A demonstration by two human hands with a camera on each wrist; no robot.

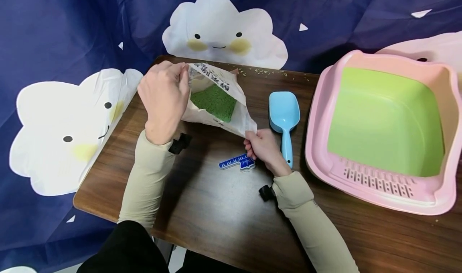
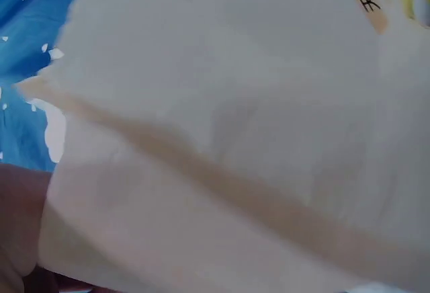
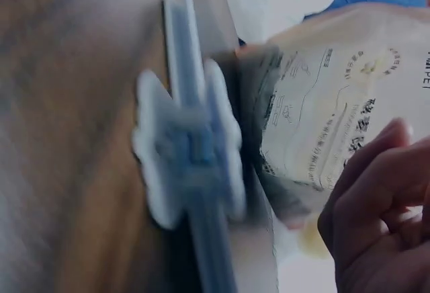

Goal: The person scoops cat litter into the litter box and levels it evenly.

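Observation:
A white paper bag (image 1: 234,80) with printed characters gapes at its mouth in the head view, showing green granules (image 1: 216,102) inside. My left hand (image 1: 164,98) grips the left end of the bag's mouth, and a bit of that hand shows at the left edge of the left wrist view, beside the bag wall (image 2: 201,71). At the opposite corner, my right hand (image 1: 265,146) pinches the rim between thumb and curled fingers. A blue-and-white bag clip (image 1: 238,162) lies on the table just below the right hand; it looks large and blurred in the right wrist view.
Right of the bag lies a light blue scoop (image 1: 284,112), handle toward me. A pink litter box (image 1: 314,140) with a green floor stands at the right of the wooden table (image 1: 216,208). Small pale bits (image 1: 267,72) are scattered along the back edge, before a blue cloud-patterned cloth (image 1: 90,24).

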